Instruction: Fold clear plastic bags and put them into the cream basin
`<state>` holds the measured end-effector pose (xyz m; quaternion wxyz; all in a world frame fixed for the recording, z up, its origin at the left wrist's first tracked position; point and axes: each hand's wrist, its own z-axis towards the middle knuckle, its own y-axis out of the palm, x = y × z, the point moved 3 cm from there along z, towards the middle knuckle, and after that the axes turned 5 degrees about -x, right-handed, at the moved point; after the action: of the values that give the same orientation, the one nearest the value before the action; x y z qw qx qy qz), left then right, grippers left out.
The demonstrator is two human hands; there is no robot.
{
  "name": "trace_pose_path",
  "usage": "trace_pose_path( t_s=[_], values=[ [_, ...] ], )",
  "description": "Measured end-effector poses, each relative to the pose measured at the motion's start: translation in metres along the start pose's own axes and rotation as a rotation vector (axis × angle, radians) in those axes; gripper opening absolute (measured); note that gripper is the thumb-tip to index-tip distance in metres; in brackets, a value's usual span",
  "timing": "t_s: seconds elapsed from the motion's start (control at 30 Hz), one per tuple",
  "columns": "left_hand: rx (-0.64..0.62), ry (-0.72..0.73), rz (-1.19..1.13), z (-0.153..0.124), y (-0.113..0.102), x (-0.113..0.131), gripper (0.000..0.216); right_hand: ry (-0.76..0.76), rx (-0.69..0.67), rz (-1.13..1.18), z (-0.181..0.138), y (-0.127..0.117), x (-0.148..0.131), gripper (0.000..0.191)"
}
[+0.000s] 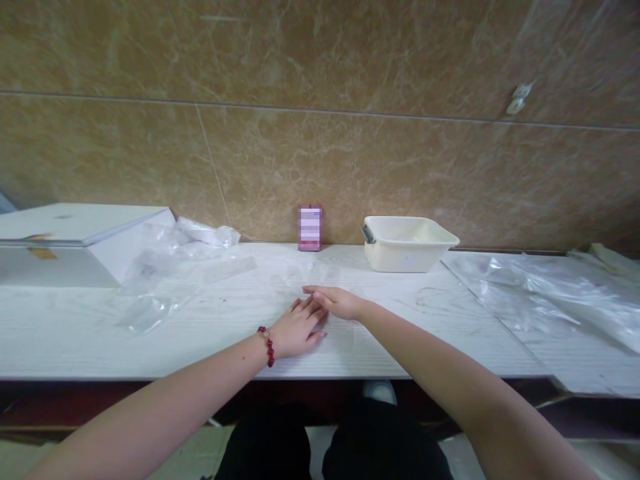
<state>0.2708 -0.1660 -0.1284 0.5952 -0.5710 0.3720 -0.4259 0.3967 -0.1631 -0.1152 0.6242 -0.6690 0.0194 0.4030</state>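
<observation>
My left hand (297, 330), with a red bead bracelet at the wrist, lies flat on the white table (225, 333), fingers stretched out. My right hand (337, 303) rests just beyond it, fingers extended and overlapping the left fingertips. Both press on a thin clear plastic glove or film (310, 273) that lies flat on the table and is hard to make out. Neither hand grips anything.
A cream plastic tub (407, 243) stands at the back by the brown tiled wall, a small pink box (310, 227) left of it. Crumpled clear plastic bags (165, 267) lie at left beside a white board stack (75, 230). More clear sheeting (550, 293) covers the right.
</observation>
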Motion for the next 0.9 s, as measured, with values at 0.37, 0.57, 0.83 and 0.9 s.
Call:
trace_pose_path(
  t_s=[0.37,0.57,0.83,0.9],
  values=[
    [-0.095,-0.042,-0.007,-0.006,0.009,0.0,0.053,0.083,-0.137,-0.488,0.042,-0.007,0.061,0.05],
    [-0.057,-0.04,-0.039,-0.007,0.01,-0.002,0.053,0.193,-0.103,-0.526,0.051,-0.024,0.083,0.052],
    [-0.088,-0.042,-0.044,-0.006,0.01,-0.003,0.058,0.281,0.315,-0.404,0.032,-0.043,0.062,0.051],
    [-0.089,-0.035,-0.038,-0.007,0.011,-0.003,0.058,0.163,0.171,-0.413,0.018,-0.025,0.046,0.05]
  ],
)
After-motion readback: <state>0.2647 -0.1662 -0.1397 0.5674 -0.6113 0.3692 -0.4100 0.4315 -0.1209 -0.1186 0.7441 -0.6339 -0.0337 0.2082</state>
